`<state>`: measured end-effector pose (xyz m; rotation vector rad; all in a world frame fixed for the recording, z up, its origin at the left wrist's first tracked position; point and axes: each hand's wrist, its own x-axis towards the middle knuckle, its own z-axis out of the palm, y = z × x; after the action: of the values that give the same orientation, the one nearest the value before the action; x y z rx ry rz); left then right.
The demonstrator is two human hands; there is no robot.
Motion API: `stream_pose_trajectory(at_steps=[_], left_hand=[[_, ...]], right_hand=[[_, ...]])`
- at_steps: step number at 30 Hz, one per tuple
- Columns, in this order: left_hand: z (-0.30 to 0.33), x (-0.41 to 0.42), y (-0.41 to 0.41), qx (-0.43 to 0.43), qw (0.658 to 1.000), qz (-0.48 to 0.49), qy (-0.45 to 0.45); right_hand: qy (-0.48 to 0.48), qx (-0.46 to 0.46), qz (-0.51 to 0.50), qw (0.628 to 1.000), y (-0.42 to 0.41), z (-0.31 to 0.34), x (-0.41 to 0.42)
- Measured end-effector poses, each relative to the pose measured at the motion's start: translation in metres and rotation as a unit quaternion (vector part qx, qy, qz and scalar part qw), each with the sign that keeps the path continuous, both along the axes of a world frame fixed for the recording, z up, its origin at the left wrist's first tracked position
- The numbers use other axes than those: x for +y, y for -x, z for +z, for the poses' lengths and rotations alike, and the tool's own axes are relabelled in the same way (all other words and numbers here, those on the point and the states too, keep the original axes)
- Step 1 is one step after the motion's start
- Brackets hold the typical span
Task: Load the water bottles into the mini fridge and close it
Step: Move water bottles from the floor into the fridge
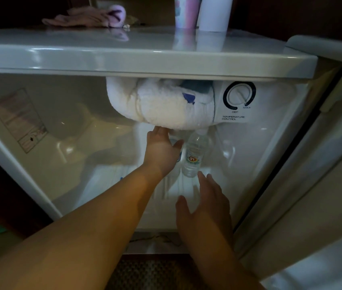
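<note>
Left hand (161, 150) is reaching deep into the mini fridge (145, 59), back of the hand toward us, thumb out at 3 o'clock. Its fingers go behind a second bottle (179, 156) that we only see as a sliver at the thumb side, so we cannot tell if the hand grips it or just rests against it. Fingertips end right under the frost lump.

Right hand (204, 203) sits lower, at 5 o'clock from the left hand, fingers straight and spread, holding nothing. Its fingertips are just below the base of the water bottle (194, 155), near it; contact not clear.

That water bottle stands upright on the fridge floor (107, 174), clear plastic with an orange logo on the label, just beside the left thumb at its 3 o'clock. Its cap end is up against the underside of the frost.

Above both, at 12 o'clock, a big white frost buildup (155, 103) hangs from the freezer box, with something blue (189, 97) stuck in it. At 2 o'clock is the temperature control dial (239, 96) on its white panel.

Fridge door (316, 164) is swung open at 3 o'clock. A faded label (18, 120) is on the inner wall at 9 o'clock.

On the fridge top: a pink cloth (86, 16) at 11 o'clock, a white cylinder (215, 12) and a patterned cup (186, 11) at 1 o'clock, touching or nearly so.
</note>
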<state>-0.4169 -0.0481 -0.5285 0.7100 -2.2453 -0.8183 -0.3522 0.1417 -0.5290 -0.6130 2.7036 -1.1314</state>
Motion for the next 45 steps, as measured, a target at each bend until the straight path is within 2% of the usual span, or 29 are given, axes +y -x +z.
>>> stream_pose_trajectory(at_steps=[6,12,17,35,41,45], left_hand=[[-0.009,-0.005,-0.013,-0.04,0.998,-0.003,0.058],[-0.022,-0.008,-0.023,-0.115,0.99,-0.003,-0.077],[-0.026,-0.005,-0.017,-0.091,0.987,-0.008,-0.13],[-0.032,0.018,0.003,-0.06,0.991,-0.036,-0.112],[-0.027,0.016,-0.004,-0.092,0.99,-0.037,-0.101],[-0.022,0.015,-0.024,-0.139,0.987,-0.025,-0.08]], right_hand=[[0.002,-0.012,-0.001,1.0,0.001,0.003,-0.002],[0.0,-0.025,-0.002,1.0,0.001,0.003,-0.007],[0.005,-0.032,-0.002,0.999,0.002,0.005,-0.01],[0.013,-0.017,-0.029,0.999,0.012,0.0,-0.003],[0.004,-0.018,-0.018,1.0,0.007,-0.002,-0.008],[-0.018,0.023,-0.002,1.0,0.001,0.001,-0.011]])
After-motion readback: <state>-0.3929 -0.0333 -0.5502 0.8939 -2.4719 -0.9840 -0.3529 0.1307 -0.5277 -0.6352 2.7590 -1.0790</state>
